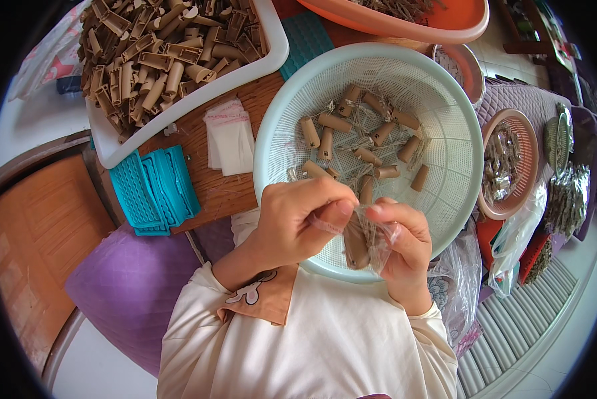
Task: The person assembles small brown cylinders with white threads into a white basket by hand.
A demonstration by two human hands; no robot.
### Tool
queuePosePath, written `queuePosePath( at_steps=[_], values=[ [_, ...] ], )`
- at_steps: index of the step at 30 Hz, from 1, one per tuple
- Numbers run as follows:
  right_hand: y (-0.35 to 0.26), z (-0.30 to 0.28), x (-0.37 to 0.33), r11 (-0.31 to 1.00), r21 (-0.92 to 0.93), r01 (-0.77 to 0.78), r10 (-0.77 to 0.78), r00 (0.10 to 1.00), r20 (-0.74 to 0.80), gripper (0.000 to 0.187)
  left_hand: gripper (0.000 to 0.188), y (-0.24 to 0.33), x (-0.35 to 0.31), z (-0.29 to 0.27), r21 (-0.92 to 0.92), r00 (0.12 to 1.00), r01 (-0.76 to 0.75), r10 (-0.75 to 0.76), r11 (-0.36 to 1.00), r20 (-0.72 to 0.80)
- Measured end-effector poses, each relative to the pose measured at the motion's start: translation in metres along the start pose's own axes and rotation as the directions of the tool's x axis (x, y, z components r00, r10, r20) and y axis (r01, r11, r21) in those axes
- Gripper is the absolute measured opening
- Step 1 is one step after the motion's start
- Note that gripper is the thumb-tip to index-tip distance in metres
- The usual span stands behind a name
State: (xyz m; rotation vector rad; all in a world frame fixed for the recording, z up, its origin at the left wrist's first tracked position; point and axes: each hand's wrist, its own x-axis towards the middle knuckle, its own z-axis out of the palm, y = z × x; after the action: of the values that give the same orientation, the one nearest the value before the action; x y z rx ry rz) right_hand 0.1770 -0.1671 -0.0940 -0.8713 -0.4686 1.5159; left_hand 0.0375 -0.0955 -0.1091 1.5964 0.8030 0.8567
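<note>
Both my hands meet over the near rim of a pale green mesh basket. Between them hangs a small clear plastic bag with a brown half-round plastic piece in it. My left hand is closed, pinching the bag's top between thumb and fingers, a pinkish strip of film across its thumb. My right hand grips the other side of the bag near its mouth. Inside the basket lie several similar brown pieces, many with crumpled clear film about them.
A white tray heaped with loose brown pieces stands at upper left. Flat clear bags and teal plastic racks lie on the wooden table. An orange basin stands behind; a pink basket of small wrapped items stands right.
</note>
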Motion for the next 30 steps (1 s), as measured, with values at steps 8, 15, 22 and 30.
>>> queuePosePath(
  at_steps=[8,15,22,30],
  values=[
    [-0.048,-0.047,-0.011,0.813,0.541,0.216,-0.367,0.911,0.188,0.025,0.007,-0.031,-0.001,-0.033,0.575,0.773,-0.462,0.624,0.675,-0.112],
    [-0.063,-0.066,-0.027,0.880,0.041,0.473,-0.449,0.857,-0.252,0.032,0.032,-0.012,-0.003,-0.020,0.094,0.976,-0.159,0.171,0.983,-0.135],
    [-0.027,-0.042,-0.011,0.860,-0.445,0.250,-0.233,0.968,0.092,0.031,0.048,-0.002,0.002,0.022,-0.206,0.902,0.239,-0.138,0.949,0.409],
    [-0.028,-0.055,-0.018,0.942,-0.181,0.281,-0.219,0.928,0.300,0.024,0.027,-0.006,-0.010,0.032,-0.255,0.880,0.093,0.040,0.962,0.474]
  ],
)
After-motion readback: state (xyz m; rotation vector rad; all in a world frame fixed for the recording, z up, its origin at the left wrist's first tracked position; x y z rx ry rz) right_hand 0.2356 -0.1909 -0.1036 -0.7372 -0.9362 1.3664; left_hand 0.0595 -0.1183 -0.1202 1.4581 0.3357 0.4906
